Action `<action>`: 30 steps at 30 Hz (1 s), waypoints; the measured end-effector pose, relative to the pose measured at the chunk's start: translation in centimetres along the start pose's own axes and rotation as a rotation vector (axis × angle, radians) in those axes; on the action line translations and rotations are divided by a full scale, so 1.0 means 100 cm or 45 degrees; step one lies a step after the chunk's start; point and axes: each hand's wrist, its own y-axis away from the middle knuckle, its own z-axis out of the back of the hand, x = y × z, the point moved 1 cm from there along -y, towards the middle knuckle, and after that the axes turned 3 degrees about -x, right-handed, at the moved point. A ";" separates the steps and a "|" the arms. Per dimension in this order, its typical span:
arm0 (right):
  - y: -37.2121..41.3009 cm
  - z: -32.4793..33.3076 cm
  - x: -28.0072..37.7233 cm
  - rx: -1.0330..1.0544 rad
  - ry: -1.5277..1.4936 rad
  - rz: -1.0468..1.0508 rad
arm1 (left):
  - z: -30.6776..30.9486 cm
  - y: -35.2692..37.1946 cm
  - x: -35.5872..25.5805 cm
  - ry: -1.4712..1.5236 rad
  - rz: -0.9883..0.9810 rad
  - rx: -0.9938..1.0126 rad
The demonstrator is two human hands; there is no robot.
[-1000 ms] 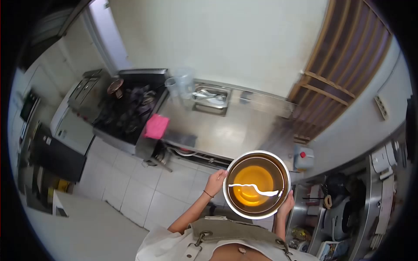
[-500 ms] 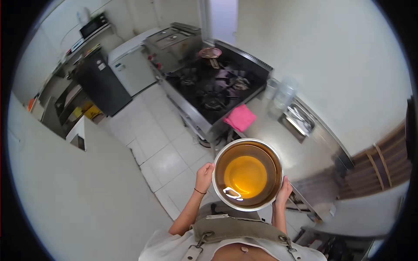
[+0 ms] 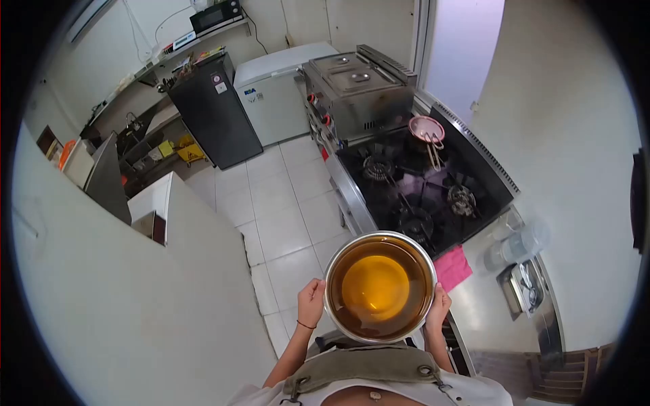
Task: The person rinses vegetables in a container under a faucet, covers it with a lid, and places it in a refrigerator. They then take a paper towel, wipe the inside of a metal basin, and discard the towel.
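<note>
A round metal bowl (image 3: pixel 328 298) holding clear amber liquid (image 3: pixel 376 287) is held level in front of my apron. My left hand (image 3: pixel 311 303) grips its left rim, fingers curled and a thin dark band on the wrist. On the opposite side my right hand (image 3: pixel 439 308) is closed on the rim, with part of its fingers hidden by the bowl. Just beyond the bowl stands a black gas stove (image 3: pixel 433 183) with several burners. A pink cloth (image 3: pixel 452 268) lies on the steel counter beside the stove's near corner, close to the bowl's right edge.
Pink-rimmed strainers (image 3: pixel 426 128) rest on the stove's far side. Clear plastic containers (image 3: pixel 518 245) and a metal tray of utensils (image 3: pixel 525 287) stand on the counter (image 3: pixel 481 318). A white chest freezer (image 3: pixel 274 101) and dark fridge (image 3: pixel 215 111) are farther back. Tiled floor (image 3: pixel 277 223) runs left of the stove.
My view has turned left, so the stove and counter appear farther right and more of the freezer and fridge shows. Both hands still hold the bowl, now nearer the stove.
</note>
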 end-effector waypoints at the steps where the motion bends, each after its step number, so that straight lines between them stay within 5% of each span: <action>1: -0.013 -0.015 -0.003 0.008 0.040 0.004 | 0.002 -0.020 -0.006 -0.005 -0.016 0.003; 10: -0.103 -0.142 -0.006 -0.058 0.116 0.047 | 0.008 -0.187 -0.016 0.122 0.109 -0.001; 30: -0.211 -0.302 -0.044 -0.748 0.331 0.134 | -0.061 -0.513 -0.030 -0.001 0.059 0.741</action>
